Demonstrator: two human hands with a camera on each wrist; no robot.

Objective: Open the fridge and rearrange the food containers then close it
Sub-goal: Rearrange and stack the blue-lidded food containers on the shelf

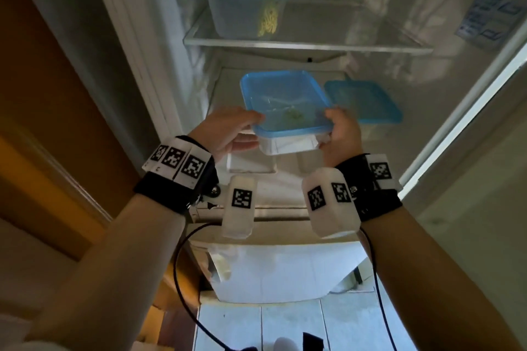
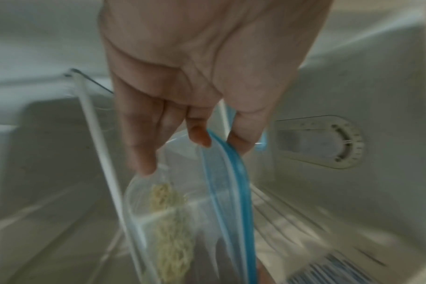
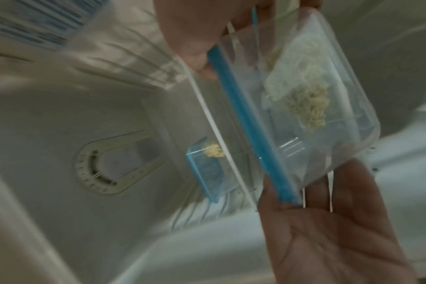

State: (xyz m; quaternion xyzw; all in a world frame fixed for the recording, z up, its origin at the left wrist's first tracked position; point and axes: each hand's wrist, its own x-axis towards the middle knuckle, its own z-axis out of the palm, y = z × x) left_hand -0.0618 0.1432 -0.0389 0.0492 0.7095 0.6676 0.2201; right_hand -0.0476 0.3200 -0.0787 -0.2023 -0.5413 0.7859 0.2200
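A clear food container (image 1: 288,105) with a blue lid and a little pale food inside is held in front of the open fridge's lower shelf. My left hand (image 1: 228,134) pinches its left end, thumb on the lid and fingers underneath. My right hand (image 1: 340,131) grips its right corner. In the left wrist view the left hand (image 2: 219,142) holds the container (image 2: 182,211) by its blue rim. In the right wrist view the right hand (image 3: 200,57) clamps the container (image 3: 304,96) from above, with the left hand (image 3: 328,230) at its far end.
A second blue-lidded container (image 1: 245,6) with yellow noodles stands on the glass upper shelf (image 1: 308,44). A third one (image 1: 365,100) sits on the lower level at the right. The open fridge door (image 1: 496,3) is on the right, a wooden cabinet (image 1: 42,94) on the left.
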